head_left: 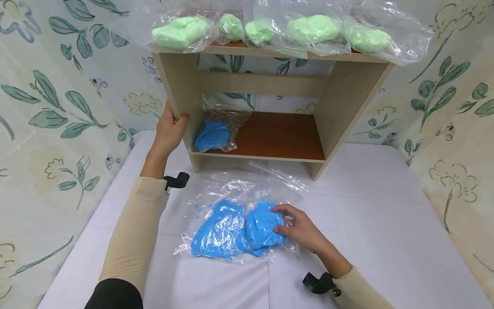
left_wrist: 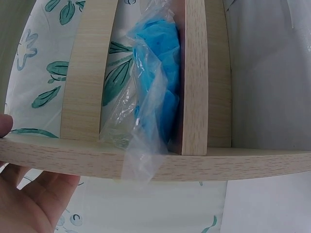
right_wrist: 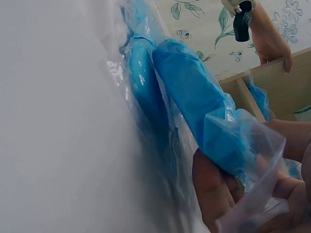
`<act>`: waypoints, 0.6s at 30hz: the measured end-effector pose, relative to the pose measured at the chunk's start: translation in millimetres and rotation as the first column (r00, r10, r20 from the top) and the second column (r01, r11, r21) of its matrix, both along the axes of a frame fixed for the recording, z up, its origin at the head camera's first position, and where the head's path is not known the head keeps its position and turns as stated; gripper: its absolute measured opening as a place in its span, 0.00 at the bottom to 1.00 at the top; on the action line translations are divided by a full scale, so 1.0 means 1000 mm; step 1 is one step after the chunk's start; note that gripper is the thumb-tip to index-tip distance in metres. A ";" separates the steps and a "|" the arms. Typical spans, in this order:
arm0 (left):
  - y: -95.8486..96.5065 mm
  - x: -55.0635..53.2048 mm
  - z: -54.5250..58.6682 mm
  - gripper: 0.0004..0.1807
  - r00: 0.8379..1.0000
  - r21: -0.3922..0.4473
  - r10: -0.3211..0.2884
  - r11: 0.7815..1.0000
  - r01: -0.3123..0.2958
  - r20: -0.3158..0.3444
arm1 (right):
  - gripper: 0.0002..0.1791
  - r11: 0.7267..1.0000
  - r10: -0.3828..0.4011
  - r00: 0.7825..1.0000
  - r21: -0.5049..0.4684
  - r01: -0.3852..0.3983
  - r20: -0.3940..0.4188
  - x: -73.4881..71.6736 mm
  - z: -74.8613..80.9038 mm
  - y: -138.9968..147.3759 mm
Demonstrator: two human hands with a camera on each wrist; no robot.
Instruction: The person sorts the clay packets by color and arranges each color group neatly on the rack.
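My left hand (head_left: 169,131) grips the left side panel of a small wooden shelf (head_left: 355,96), thumb on the front edge and fingers on the outer face. With my right hand (head_left: 302,229) I pinch the right edge of a clear plastic bag of soft, blue dough-like stuff (head_left: 262,227). In the right wrist view this bag (right_wrist: 187,87) stands partly raised between thumb and fingers. A second clear bag of the same blue stuff (head_left: 220,229) lies against it on the left, flat on the white cloth.
Another bag of blue stuff (head_left: 214,135) sits at the left end of the shelf's brown lower board (head_left: 278,133). Several clear bags of pale green stuff (head_left: 314,29) line the shelf top. A white cloth (head_left: 386,223) covers the table, with leaf-patterned fabric (head_left: 77,128) around it.
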State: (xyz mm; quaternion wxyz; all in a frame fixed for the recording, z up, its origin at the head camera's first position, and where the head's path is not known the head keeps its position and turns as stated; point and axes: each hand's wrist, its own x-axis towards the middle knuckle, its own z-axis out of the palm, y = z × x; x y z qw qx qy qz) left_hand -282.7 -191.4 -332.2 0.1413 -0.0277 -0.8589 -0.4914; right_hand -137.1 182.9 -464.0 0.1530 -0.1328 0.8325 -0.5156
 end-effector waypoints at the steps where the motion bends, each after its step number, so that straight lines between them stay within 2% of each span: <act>1: 0.000 0.000 0.000 0.34 1.000 0.001 0.000 1.000 0.000 -0.001 | 0.24 1.000 0.000 1.000 -0.004 0.000 -0.005 0.000 0.001 0.001; 13: -0.001 -0.001 0.000 0.34 1.000 -0.003 0.012 1.000 -0.012 0.004 | 0.26 0.999 -0.050 0.999 0.001 0.050 -0.004 -0.002 0.022 0.007; 18: 0.000 -0.002 -0.001 0.33 1.000 -0.012 0.020 1.000 -0.020 0.008 | 0.27 0.999 -0.055 0.997 -0.005 0.054 -0.055 -0.002 0.035 0.014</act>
